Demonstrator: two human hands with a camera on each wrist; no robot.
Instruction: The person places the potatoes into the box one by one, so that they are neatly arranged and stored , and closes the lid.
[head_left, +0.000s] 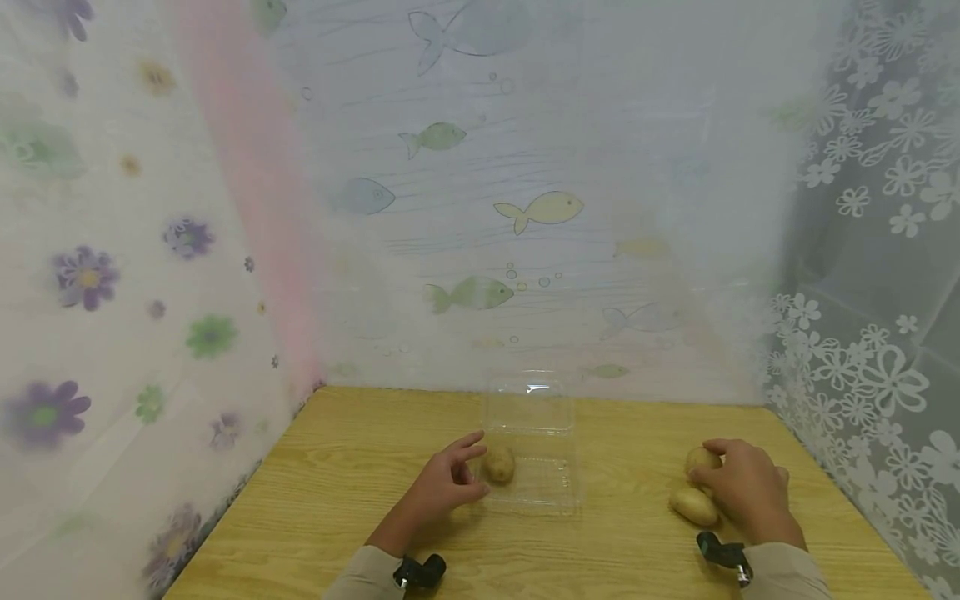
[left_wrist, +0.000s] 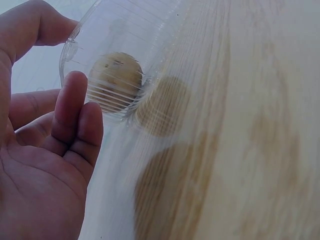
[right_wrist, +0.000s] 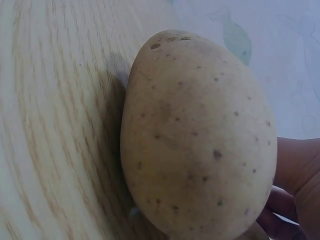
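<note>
A clear plastic container (head_left: 531, 487) stands with its lid raised on the wooden table. One potato (head_left: 498, 464) sits at the left side inside it, seen through the ribbed wall in the left wrist view. My left hand (head_left: 446, 482) holds the container's left side, its thumb (left_wrist: 52, 27) at the rim and its other fingers bent beside the wall. At the right, my right hand (head_left: 750, 485) grips a second potato (head_left: 699, 461) between thumb and fingers. A third potato (head_left: 694, 506) lies just in front of it, filling much of the right wrist view and hiding the gripped one.
The wooden table (head_left: 330, 483) ends at a curtain (head_left: 450, 333) with fish prints at the back. Flower-patterned sheets (head_left: 112, 358) hang along the left and right sides. A dark wrist mount (head_left: 420, 571) shows at the left sleeve, another (head_left: 722, 550) at the right.
</note>
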